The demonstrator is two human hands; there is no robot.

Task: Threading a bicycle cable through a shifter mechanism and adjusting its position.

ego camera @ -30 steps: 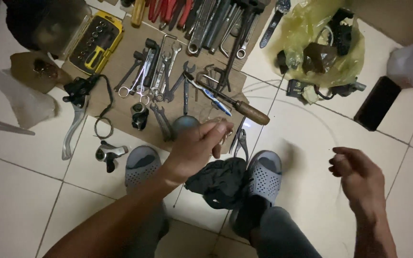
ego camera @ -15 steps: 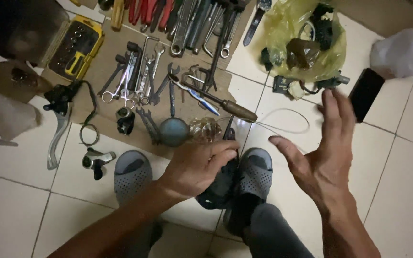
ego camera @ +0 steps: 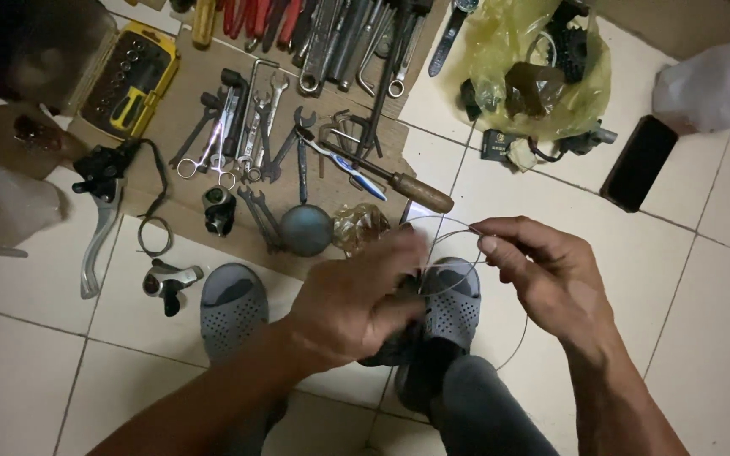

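While both hands pinch a thin wire loop (ego camera: pixel 454 226), left hand (ego camera: pixel 356 304) and right hand (ego camera: pixel 551 274) hover over the pale tiled floor (ego camera: pixel 703 295), beside a tool-strewn cardboard sheet (ego camera: pixel 187 127).

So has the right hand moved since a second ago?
Yes. The right hand has swung in from out on the open tiles to just above the right grey slipper, close to the left hand, pinching the thin wire loop.

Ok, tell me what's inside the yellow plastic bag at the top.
The yellow plastic bag lies open. Visible inside it are a black toothed sprocket-like part, a dark brownish block and thin cable. Anything beneath these, under the crumpled plastic, is covered and cannot be made out.
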